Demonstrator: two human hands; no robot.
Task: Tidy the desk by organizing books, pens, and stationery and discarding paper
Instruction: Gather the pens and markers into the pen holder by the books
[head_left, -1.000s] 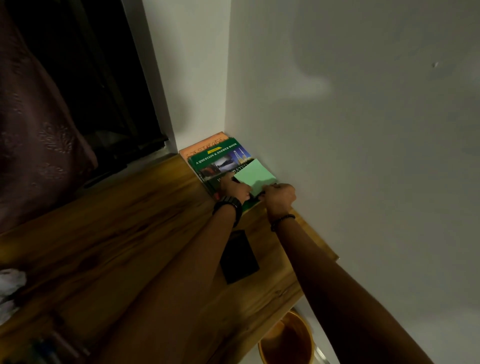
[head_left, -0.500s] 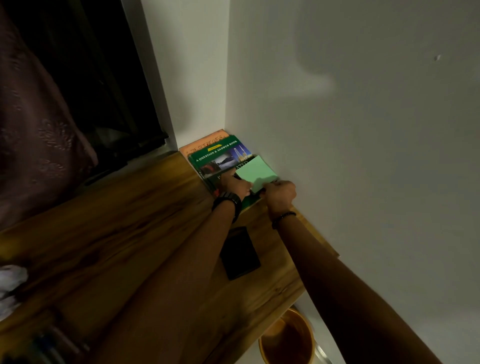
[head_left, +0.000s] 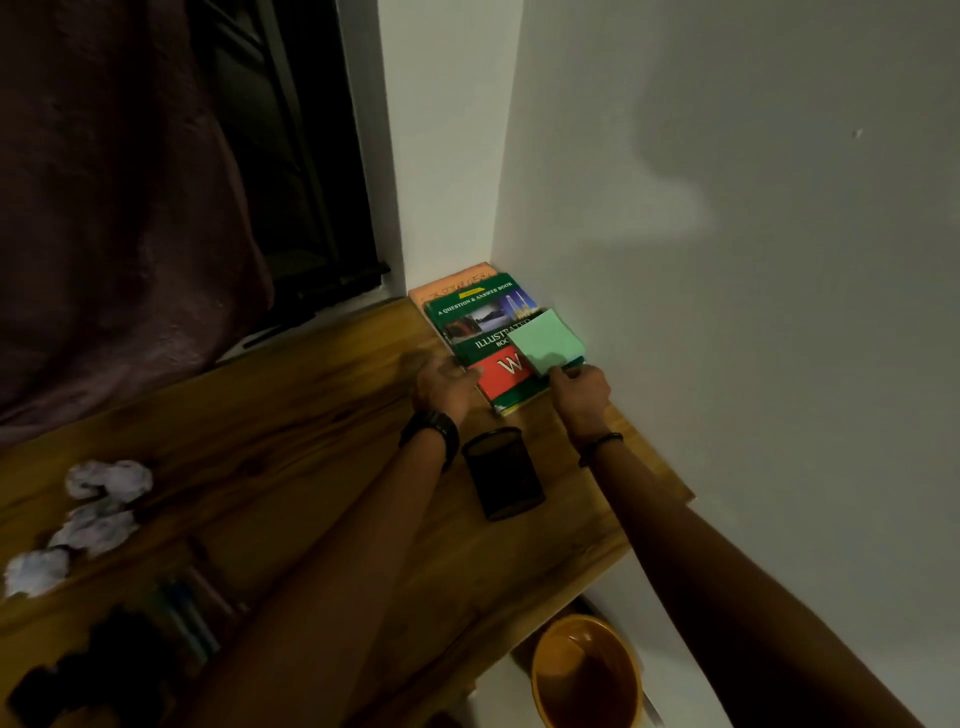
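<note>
Pinches with right hand (head_left: 579, 389) the near corner of pale green square paper notepad (head_left: 545, 340) atop glossy green paperback book (head_left: 470, 312) in wooden desk (head_left: 311, 441) corner; left hand (head_left: 447, 387) loosely curled, empty. Probably light, floppy: grip edges.

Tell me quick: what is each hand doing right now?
Left hand: at the green book's edge, blurred; grip cannot be told.
Right hand: pinches the green notepad.
</note>
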